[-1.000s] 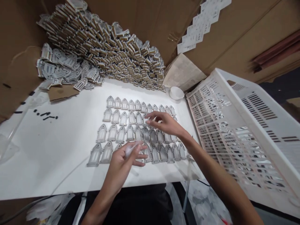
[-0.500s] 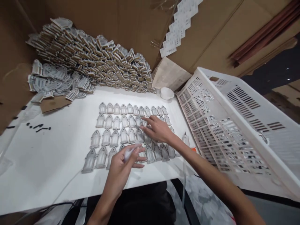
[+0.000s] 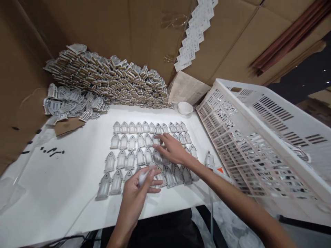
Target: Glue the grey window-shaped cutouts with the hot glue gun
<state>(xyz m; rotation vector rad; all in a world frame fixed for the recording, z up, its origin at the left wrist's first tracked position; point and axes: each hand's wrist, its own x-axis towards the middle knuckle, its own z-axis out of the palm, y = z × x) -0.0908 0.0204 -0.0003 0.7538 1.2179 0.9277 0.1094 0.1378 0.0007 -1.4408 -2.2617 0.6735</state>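
Rows of small arched window-shaped pieces (image 3: pixel 110 161), grey-framed with pale panels, lie on the white table (image 3: pixel 51 182). My left hand (image 3: pixel 138 189) hovers over the front row, thumb and fingers closed on a translucent plastic piece (image 3: pixel 143 176) whose exact kind is unclear. Over the second row, my right hand (image 3: pixel 172 148) reaches in from the right. Its index finger and thumb are stretched apart at an arched piece (image 3: pixel 156 140), and I see nothing held between them. The hand and forearm hide part of the middle rows.
A high pile of similar pieces (image 3: pixel 108 81) leans against the cardboard wall (image 3: pixel 103 27). A white bowl (image 3: pixel 185 108) stands at the back, near a slotted white plastic crate (image 3: pixel 258 131). A glue gun (image 3: pixel 210 161) lies right of the rows; cardboard scrap (image 3: pixel 67 126) is at left.
The whole view has shifted, so the table sits slightly lower in the picture. My right hand stays over the second row, its fingertips slightly farther left along it. My left hand keeps its plastic piece.
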